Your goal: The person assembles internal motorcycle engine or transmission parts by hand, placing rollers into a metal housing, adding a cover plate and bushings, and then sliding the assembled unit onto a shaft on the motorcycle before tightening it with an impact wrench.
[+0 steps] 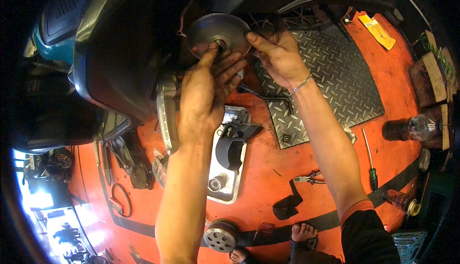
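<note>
A round, shallow metal pulley disc (199,36) with a hub hole in its middle is held up at the dark underside of a scooter (124,48). My left hand (201,87) supports it from below, thumb pressed at the hub and fingers stretched along its lower edge. On the disc's right rim lies the thumb of my right hand (282,58), whose other fingers are partly hidden in shadow. Below my hands, a metal tray (230,194) carries a curved black plastic part (229,153) and a small round metal part (216,183).
A black diamond-tread mat (330,82) covers the orange floor at the right. Pliers (310,178), a screwdriver (373,178), a bottle (409,129) and a can (401,202) lie about. A holed metal drum (221,235) sits near my feet; a yellow packet (377,32) lies far right.
</note>
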The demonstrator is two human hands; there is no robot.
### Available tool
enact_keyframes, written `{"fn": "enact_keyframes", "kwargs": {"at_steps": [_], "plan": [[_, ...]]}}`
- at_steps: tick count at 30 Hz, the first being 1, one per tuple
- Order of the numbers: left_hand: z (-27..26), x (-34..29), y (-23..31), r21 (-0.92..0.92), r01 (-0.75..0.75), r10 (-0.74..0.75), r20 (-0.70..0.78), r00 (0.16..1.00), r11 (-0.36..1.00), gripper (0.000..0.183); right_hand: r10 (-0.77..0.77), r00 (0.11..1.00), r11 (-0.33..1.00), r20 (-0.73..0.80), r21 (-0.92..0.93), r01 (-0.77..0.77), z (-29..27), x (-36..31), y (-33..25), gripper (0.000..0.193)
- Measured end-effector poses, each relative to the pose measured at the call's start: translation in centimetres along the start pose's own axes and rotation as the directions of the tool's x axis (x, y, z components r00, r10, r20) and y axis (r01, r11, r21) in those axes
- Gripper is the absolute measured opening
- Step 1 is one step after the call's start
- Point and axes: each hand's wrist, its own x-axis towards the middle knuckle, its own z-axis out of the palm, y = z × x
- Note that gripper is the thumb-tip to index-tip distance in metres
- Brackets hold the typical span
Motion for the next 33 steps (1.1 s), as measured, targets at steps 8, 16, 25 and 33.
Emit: {"fn": "enact_keyframes", "kwargs": {"at_steps": [8,16,25,33], "plan": [[0.0,1.9,-0.5,-0.078,-0.025,0.029,0.056,0.998,0.997,0.04,0.017,1.0,0.999,0.002,-0.035,-0.017,-1.2,1.2,-0.4,0.04],[0.5,4.1,-0.7,-0.063,-0.053,0.055,0.035,0.998,0.997,0.036,0.083,0.987,0.911,-0.14,-0.39,-0.132,-1.7,2.0,-0.2,0.047],[1.8,5.9,-1.7,-0.056,-0.231,0.229,-0.036,0.973,0.971,0.024,0.094,0.874,0.955,-0.477,-0.206,-0.215,1.0,-17.7,2.9,0.045],[3.8,6.7,-2.9,0.032,-0.466,0.461,-0.221,0.86,0.884,0.02,0.32,0.797,0.889,-0.512,-0.13,-0.44,2.7,-29.0,3.8,0.036]]}}
